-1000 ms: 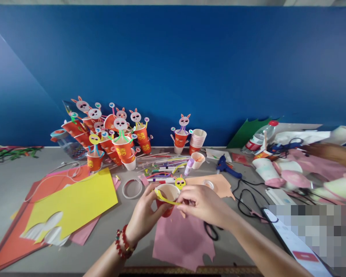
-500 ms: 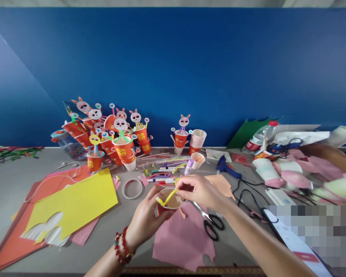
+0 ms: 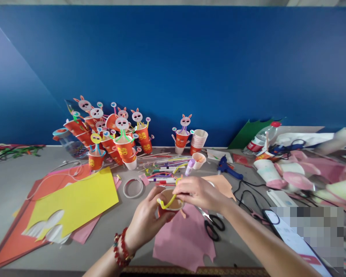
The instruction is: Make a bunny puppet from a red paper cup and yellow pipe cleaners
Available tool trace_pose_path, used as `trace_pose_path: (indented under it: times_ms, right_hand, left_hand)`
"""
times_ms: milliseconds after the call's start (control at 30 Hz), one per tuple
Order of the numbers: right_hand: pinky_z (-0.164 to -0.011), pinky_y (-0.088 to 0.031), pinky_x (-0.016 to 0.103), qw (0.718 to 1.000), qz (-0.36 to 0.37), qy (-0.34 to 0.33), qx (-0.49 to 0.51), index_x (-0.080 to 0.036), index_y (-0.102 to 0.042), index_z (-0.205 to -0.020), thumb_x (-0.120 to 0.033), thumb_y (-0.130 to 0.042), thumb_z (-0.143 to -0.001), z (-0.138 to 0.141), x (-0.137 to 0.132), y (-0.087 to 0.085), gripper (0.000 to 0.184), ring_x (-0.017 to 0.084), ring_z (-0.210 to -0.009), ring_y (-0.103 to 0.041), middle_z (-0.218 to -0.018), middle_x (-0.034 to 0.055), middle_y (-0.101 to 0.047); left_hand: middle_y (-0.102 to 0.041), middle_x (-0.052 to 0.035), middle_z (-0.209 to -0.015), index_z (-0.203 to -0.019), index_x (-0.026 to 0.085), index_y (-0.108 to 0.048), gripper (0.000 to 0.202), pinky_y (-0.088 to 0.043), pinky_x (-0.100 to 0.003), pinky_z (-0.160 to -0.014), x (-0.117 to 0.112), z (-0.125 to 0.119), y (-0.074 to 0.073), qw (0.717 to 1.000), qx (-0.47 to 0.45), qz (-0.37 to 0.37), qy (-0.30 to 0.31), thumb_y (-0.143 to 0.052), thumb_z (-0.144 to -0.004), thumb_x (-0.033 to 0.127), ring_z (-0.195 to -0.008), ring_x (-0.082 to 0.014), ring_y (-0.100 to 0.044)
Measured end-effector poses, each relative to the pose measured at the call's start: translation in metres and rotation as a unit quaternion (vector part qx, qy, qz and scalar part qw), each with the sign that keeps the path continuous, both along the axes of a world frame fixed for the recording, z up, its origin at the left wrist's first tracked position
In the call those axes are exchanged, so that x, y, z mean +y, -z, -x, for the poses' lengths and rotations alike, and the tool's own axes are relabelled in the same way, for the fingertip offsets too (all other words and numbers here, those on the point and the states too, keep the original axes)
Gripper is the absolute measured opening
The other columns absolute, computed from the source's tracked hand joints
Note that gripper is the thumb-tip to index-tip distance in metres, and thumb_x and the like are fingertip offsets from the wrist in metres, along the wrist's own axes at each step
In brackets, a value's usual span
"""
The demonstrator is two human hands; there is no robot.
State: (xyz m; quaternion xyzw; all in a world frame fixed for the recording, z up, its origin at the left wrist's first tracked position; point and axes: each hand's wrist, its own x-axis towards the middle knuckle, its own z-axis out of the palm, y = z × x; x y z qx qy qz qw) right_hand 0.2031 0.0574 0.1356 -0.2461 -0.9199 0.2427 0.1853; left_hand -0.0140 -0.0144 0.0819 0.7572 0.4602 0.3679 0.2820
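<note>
My left hand (image 3: 145, 221) is wrapped round a small red paper cup (image 3: 171, 204) held over a pink paper sheet (image 3: 183, 240). My right hand (image 3: 200, 192) pinches one end of a bent yellow pipe cleaner (image 3: 166, 202) that lies across the cup's open mouth. A red bead bracelet sits on my left wrist. Black-handled scissors (image 3: 212, 225) lie on the table just right of the cup, partly under my right forearm.
Several finished bunny-faced red cups (image 3: 115, 134) stand at the back left, a cup stack (image 3: 198, 139) behind. A yellow sheet (image 3: 75, 202) lies left, markers and sticks (image 3: 164, 169) in the middle, a blue glue gun (image 3: 226, 167), cables, a phone and pink cut-outs at right.
The cup has sunk a little and tilted its mouth toward me. My right hand moved up over its rim with the pipe cleaner, uncovering the scissors. A person's arm at far right is gone.
</note>
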Motion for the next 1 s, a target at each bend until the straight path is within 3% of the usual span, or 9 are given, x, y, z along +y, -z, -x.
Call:
trace_pose_path:
  times_ms: [367,767,1000]
  right_hand:
    - [-0.065,-0.038,0.028,0.988,-0.096,-0.098,-0.076,-0.017,-0.068,-0.091,-0.020,-0.043,-0.104,0.001,0.005,-0.004,0.028,0.018,-0.078,-0.060,-0.086,0.0057,-0.069]
    - [-0.061,-0.034,0.025,0.979,-0.074,-0.136,-0.130,-0.016,-0.063,-0.082,-0.015,-0.055,-0.097,0.007,0.014,-0.011,0.017,0.017,-0.072,-0.054,-0.081,0.0034,-0.064]
    - [-0.059,-0.030,0.023,0.986,0.007,-0.120,-0.116,-0.019,-0.059,-0.079,-0.010,-0.057,-0.093,0.008,0.019,-0.006,0.017,0.012,-0.065,-0.048,-0.076,-0.0023,-0.060]
  left_hand:
    - [-0.064,-0.0081,-0.120,-0.105,0.025,-0.063,0.021,-0.055,-0.036,-0.090,0.002,0.005,0.002,1.000,-0.009,-0.002,0.016,-0.069,-0.085,0.019,-0.103,-0.0229,-0.068]
    - [-0.063,-0.0068,-0.122,-0.097,0.024,-0.062,0.016,-0.055,-0.036,-0.091,0.004,0.006,-0.004,0.999,0.025,0.013,0.020,-0.067,-0.084,0.016,-0.100,-0.0219,-0.068]
    - [-0.065,-0.0056,-0.116,-0.111,0.025,-0.063,0.027,-0.056,-0.034,-0.089,0.004,0.006,-0.003,0.999,0.035,0.008,0.022,-0.069,-0.085,0.019,-0.098,-0.0209,-0.069]
